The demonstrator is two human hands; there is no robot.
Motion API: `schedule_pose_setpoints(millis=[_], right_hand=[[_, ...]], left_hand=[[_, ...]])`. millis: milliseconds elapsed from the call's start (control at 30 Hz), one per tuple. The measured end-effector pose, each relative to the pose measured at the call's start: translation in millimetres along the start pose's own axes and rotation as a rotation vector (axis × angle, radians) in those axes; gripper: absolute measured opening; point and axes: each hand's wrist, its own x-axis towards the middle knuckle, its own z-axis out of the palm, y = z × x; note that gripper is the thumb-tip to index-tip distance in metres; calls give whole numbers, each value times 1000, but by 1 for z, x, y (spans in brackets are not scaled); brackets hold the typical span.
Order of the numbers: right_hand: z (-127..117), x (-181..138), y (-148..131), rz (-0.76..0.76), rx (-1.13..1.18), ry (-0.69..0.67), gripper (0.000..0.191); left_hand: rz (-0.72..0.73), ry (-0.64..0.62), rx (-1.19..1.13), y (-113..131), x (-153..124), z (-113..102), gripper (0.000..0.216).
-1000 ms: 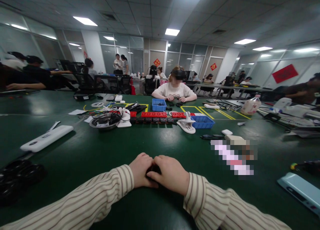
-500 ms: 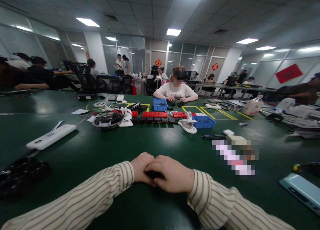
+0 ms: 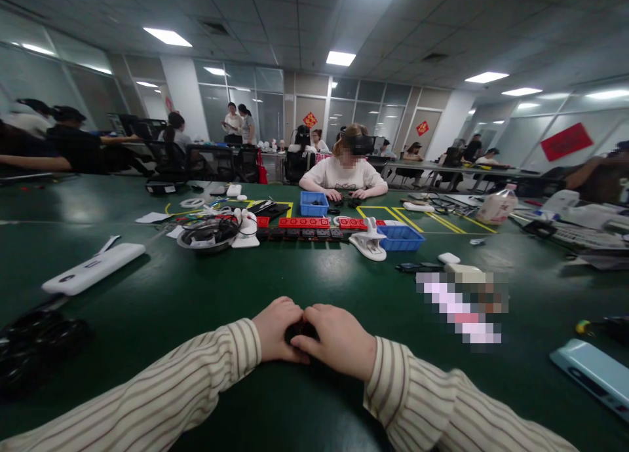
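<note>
My left hand [image 3: 279,329] and my right hand [image 3: 340,337] meet over the green table [image 3: 230,399], near the middle of the view. Between them they grip a small dark object [image 3: 301,334], rounded and black where it shows. Most of it is covered by my fingers and palms, so its kind cannot be made out. The fingers of both hands are curled round it, and the right thumb lies across its near side. Striped cuffs reach to both wrists.
Ahead stand red and black power strips [image 3: 304,223], blue bins [image 3: 400,238], a white clip [image 3: 368,240] and a metal bowl of cables [image 3: 204,236]. A white device [image 3: 93,268] lies left, a light-blue one [image 3: 592,373] right. A co-worker [image 3: 344,173] sits opposite.
My right hand has turned a little and its thumb has shifted, so more of the dark object shows between the hands. The camera view has moved slightly.
</note>
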Motion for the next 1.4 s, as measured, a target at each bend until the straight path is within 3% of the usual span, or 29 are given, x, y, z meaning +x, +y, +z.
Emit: schedule_pose_setpoints(millis=[233,467,567,700,800,933,1067,1400], right_hand=[[-13,-2,3,-271,27,-111,26],[-16,-2,2,-415,108,-169,33],[-15,-3,0,-397,152,-115,32],[-14,-4,-3,-194,110,27,21],[-10,-6,-5,-45,62,76,31],[-3,-5,-5,46,-2,25,42],[1,-2,-3,-7,-26,-28,36],[-18,-3,2,-331,13,-141,28]], left_hand=[[48,-26,-57,-9,2,6,36],[95,-12,-64,-10,1,8,31],[92,-15,-53,-8,1,5,34],[41,-27,-45,0,-1,-2,58],[18,-19,-18,6,-2,-6,66],[9,-9,23,8,-1,-5,57],[6,-11,7,3,0,0,48],[79,-64,-107,-11,3,4,45]])
